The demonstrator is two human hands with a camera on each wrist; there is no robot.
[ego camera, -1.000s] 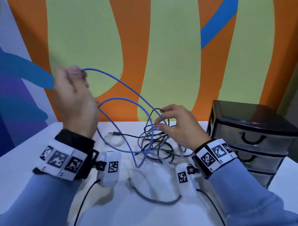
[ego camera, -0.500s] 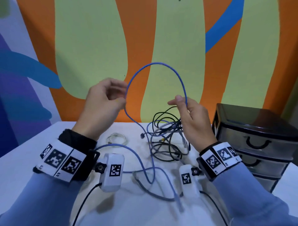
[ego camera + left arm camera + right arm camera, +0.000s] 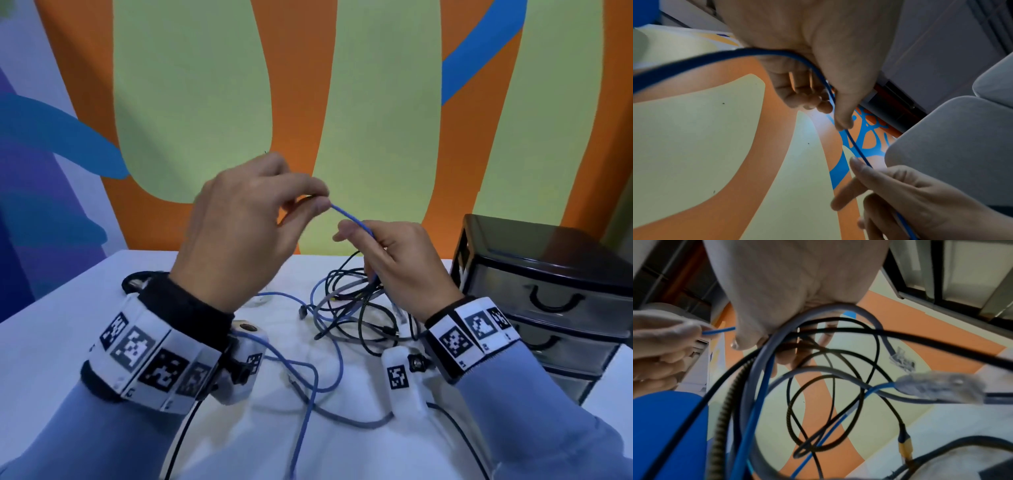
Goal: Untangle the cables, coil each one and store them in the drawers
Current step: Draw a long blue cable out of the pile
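A thin blue cable (image 3: 351, 216) runs taut between my two hands above the table. My left hand (image 3: 308, 202) pinches it between thumb and fingertips; in the left wrist view the blue cable (image 3: 856, 147) leaves that pinch towards the other hand. My right hand (image 3: 368, 240) grips the same cable lower down, with a bunch of black and grey cables (image 3: 356, 308) hanging under it. The right wrist view shows the black loops (image 3: 830, 386), a grey cable and a clear plug (image 3: 939, 387). More blue cable (image 3: 308, 380) trails over the white table (image 3: 51, 342) towards me.
A black set of drawers (image 3: 548, 298) stands at the table's right edge, all drawers closed. A small pale coiled cable (image 3: 260, 301) lies behind my left wrist. A grey cable (image 3: 359, 423) lies near the front. The painted wall stands right behind the table.
The high blue arc between my hands has collapsed into a short straight stretch. My left hand moved right and towards the right hand, which dropped a little, lifting the tangle with it.
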